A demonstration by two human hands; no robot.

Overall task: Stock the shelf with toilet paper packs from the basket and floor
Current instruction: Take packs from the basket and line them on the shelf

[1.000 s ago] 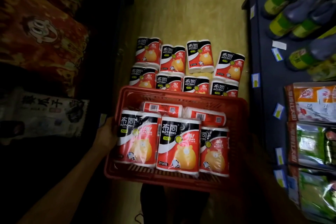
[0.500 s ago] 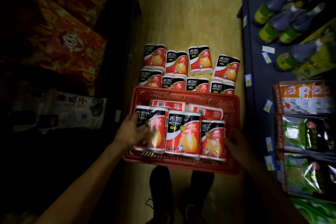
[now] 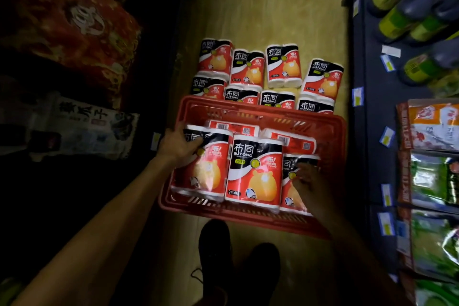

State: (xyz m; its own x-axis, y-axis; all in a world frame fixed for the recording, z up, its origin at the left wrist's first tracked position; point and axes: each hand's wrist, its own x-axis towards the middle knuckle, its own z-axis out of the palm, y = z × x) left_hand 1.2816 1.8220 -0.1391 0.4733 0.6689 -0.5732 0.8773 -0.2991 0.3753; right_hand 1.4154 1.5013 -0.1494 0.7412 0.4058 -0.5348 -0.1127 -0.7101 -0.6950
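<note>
Yellowish wood-look flooring (image 3: 268,7) runs up the middle of a dim shop aisle, seen from the head camera looking down. On it sits a red plastic basket (image 3: 332,146), and just beyond the basket's far rim stand eight toilet paper packs on the floor (image 3: 283,64), in two rows of four, red and black wrappers facing up.

Inside the basket three packs lie side by side across the near half, with two more lying flat behind them, barcodes up. The left hand (image 3: 178,146) lies on the upper left corner of the left pack (image 3: 206,174), thumb curled across its black band and the hand wrapped around its edge — a grip on that pack. The middle pack (image 3: 253,171) lies untouched between the two hands. The right hand (image 3: 310,186) rests on the right pack (image 3: 290,191), fingers bent over its face; how firm this grip is cannot be told in the dark.

Two dark shoes (image 3: 238,263) stand just below the basket's near rim. To the right runs a dark blue shelf (image 3: 367,131) with price tags along its edge, carrying bottles with green labels (image 3: 409,17) and bagged goods (image 3: 432,179). To the left, red printed bags (image 3: 74,22) and a white bag (image 3: 84,129) sit in shadow.
</note>
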